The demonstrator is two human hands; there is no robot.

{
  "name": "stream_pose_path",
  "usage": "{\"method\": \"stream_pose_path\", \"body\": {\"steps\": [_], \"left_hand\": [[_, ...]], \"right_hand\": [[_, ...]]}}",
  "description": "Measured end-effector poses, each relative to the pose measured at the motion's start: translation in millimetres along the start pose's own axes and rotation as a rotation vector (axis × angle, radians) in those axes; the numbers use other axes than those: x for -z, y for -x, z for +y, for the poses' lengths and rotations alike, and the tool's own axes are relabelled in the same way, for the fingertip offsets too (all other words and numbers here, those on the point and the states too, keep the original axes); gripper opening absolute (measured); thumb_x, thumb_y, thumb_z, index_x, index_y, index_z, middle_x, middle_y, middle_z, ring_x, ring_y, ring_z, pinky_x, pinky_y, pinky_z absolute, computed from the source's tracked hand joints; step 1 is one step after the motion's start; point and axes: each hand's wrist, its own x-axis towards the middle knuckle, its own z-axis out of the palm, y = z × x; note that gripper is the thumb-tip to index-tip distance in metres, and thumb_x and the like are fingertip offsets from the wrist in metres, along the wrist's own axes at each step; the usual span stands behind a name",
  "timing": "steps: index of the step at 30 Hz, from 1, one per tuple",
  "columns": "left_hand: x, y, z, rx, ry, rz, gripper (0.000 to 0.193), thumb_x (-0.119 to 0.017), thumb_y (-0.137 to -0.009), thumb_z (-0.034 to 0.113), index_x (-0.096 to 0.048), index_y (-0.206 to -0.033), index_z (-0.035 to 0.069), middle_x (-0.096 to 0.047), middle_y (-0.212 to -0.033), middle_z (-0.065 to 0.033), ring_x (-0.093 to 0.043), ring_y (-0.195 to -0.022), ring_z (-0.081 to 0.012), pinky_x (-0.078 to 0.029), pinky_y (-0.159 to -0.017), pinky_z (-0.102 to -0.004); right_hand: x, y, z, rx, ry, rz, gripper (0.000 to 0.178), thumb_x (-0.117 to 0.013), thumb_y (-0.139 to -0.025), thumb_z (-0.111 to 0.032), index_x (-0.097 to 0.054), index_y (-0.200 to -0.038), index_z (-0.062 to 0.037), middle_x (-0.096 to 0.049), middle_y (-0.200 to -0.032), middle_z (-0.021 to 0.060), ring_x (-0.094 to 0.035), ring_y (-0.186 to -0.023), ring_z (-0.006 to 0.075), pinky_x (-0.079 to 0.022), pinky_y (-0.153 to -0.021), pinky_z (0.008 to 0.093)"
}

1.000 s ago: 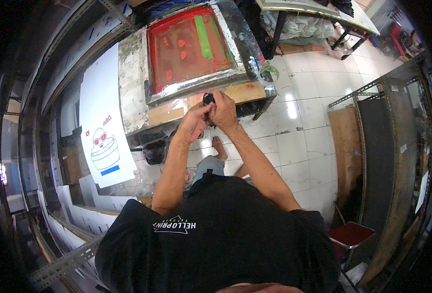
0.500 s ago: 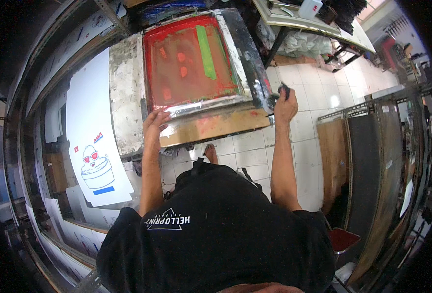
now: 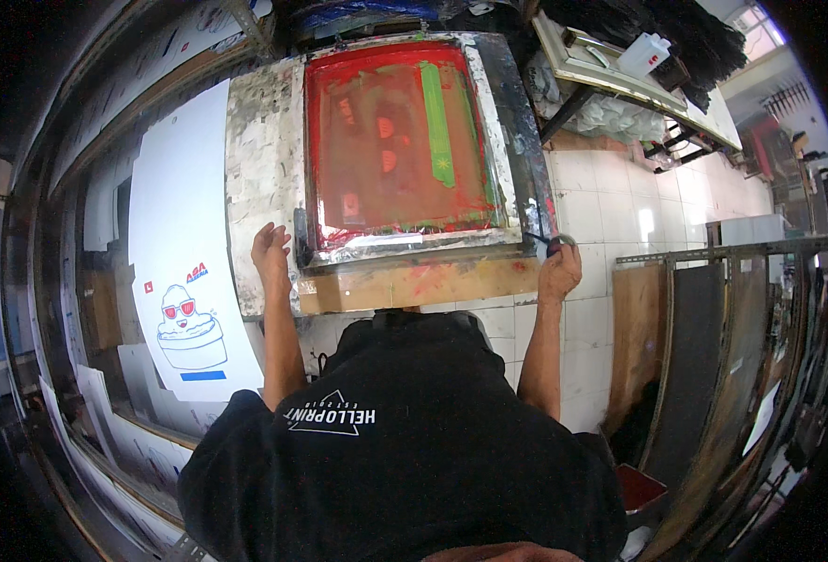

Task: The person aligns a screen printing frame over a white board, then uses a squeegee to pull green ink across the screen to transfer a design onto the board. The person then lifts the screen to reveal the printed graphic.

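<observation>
A screen-printing frame (image 3: 500,140) with red and brown mesh lies on a paint-stained table (image 3: 266,131). A bright green strip (image 3: 437,126) runs along the mesh's right side. My left hand (image 3: 272,251) is raised beside the frame's near left corner, fingers apart and holding nothing that I can see. Near the table's right front corner, my right hand (image 3: 560,272) is closed around a small dark tool (image 3: 556,244) with a rounded end. A thin dark part of it points toward the frame's corner; its exact kind cannot be made out.
A white sheet (image 3: 178,169) printed with a cartoon in a tub lies to the left, beside metal racks (image 3: 67,178). Metal-framed shelving with boards (image 3: 695,351) stands at right. Behind it, a side table (image 3: 601,80) carries a white bottle (image 3: 644,54).
My left hand has come off the frame's near edge and now hovers beside its corner. My right hand, with the dark tool, has moved nearer to me. The view has shifted slightly.
</observation>
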Motion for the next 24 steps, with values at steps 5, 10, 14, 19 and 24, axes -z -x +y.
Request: {"method": "stream_pose_path", "body": {"steps": [5, 10, 14, 19, 24], "left_hand": [[-0.6, -8.2, 1.0, -0.003, 0.040, 0.025, 0.038, -0.062, -0.091, 0.019, -0.053, -0.124, 0.003, -0.064, -0.112, -0.0082, -0.061, -0.094, -0.0153, -0.045, -0.075, -0.0286], [3.6, -11.1, -1.4, -0.002, 0.020, 0.047, 0.039, -0.062, -0.090, 0.016, -0.052, -0.125, 0.002, -0.065, -0.110, -0.0088, -0.062, -0.091, -0.0158, -0.045, -0.073, -0.0284], [6.8, -15.6, -8.1, -0.001, 0.048, 0.064, 0.039, -0.062, -0.090, 0.014, -0.052, -0.126, 0.001, -0.065, -0.110, -0.0092, -0.063, -0.090, -0.0160, -0.046, -0.072, -0.0278], [8.5, -20.7, -4.3, 0.001, 0.022, 0.089, 0.037, -0.062, -0.091, 0.014, -0.053, -0.125, 0.002, -0.065, -0.110, -0.0089, -0.063, -0.091, -0.0153, -0.046, -0.072, -0.0274], [11.3, -31.5, -1.1, -0.043, -0.017, 0.140, 0.037, -0.064, -0.091, 0.016, -0.054, -0.123, 0.002, -0.066, -0.109, -0.0083, -0.063, -0.092, -0.0153, -0.046, -0.074, -0.0274]], "right_hand": [[-2.2, 3.9, -1.8, -0.102, 0.178, -0.108, 0.021, -0.056, -0.084, -0.026, -0.065, -0.079, -0.0072, -0.067, -0.080, 0.0132, -0.063, -0.066, 0.0356, -0.051, -0.061, 0.0442], [8.7, -3.3, -33.5, -0.150, 0.243, -0.122, 0.033, -0.056, -0.090, -0.033, -0.065, -0.085, -0.0017, -0.064, -0.092, 0.0167, -0.061, -0.083, 0.0346, -0.049, -0.071, 0.0454], [7.6, 2.5, -23.2, -0.149, 0.072, -0.084, 0.029, -0.057, -0.089, -0.030, -0.063, -0.094, -0.0026, -0.055, -0.099, 0.0188, -0.051, -0.100, 0.0359, -0.045, -0.083, 0.0446], [15.4, 4.5, -33.1, 0.021, 0.220, -0.023, 0.027, -0.060, -0.087, -0.024, -0.061, -0.101, -0.0017, -0.058, -0.109, 0.0182, -0.050, -0.111, 0.0349, -0.041, -0.092, 0.0468], [27.5, -3.3, -64.4, 0.182, 0.248, 0.068, 0.031, -0.063, -0.085, -0.024, -0.062, -0.106, -0.0009, -0.057, -0.119, 0.0179, -0.046, -0.119, 0.0361, -0.036, -0.100, 0.0502]]}}
